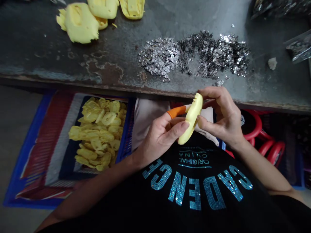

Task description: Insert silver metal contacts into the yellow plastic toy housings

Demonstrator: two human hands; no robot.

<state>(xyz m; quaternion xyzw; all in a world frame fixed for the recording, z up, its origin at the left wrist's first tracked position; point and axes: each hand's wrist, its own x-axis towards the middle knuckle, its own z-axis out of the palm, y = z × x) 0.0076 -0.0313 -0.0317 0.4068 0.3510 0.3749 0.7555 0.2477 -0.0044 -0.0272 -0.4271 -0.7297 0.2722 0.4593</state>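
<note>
A curved yellow plastic shell (191, 118) is held edge-on in front of my chest, just below the bench edge. My left hand (167, 127) grips its lower left side between thumb and fingers; an orange cover (177, 112) sits on the index finger. At the shell's upper right, my right hand (222, 118) has its thumb and fingertips against it. Whether a small part is between those right fingertips is hidden. Beyond the hands, a heap of small silvery metal pieces (160, 56) lies on the bench, with darker shiny pieces (201, 48) beside it.
The worn grey bench (65, 61) runs across the front. More yellow shells (81, 22) lie at its far left. Below stands a blue crate (26, 145) containing several yellow parts (97, 129). Red ring-shaped parts (272, 150) are under the bench at right, and a plastic bag (300, 47) lies above.
</note>
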